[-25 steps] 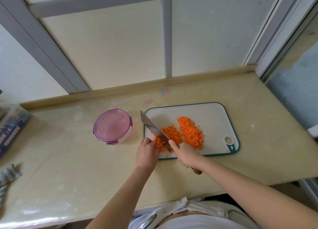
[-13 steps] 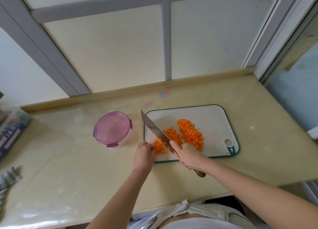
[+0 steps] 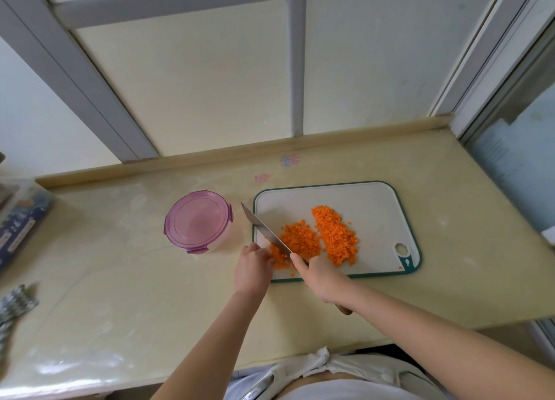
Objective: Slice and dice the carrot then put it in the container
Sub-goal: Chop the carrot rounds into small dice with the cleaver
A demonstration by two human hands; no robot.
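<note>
R hand (image 3: pixel 322 279) stayed wrapped round the knife (image 3: pixel 267 234) handle, blade down on the carrot strips (image 3: pixel 279 257) that L hand (image 3: pixel 253 267) pinned w/ curled fingers at the board's (image 3: pixel 375 207) near-left corner. Positions had barely shifted vs 1 s before, so dicing wasn't done. The container (image 3: pixel 198 221) sat left of the board, lid on.

right hand (image 3: pixel 322 279) grips knife (image 3: pixel 265 230) | left hand (image 3: pixel 253 269) holds carrot (image 3: pixel 280 257) | container (image 3: pixel 198 221) lidded

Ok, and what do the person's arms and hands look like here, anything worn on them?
The left forearm and right forearm are bare: no sleeves, gloves, watch or rings show on the left hand or right hand. A white garment covers the torso.
</note>
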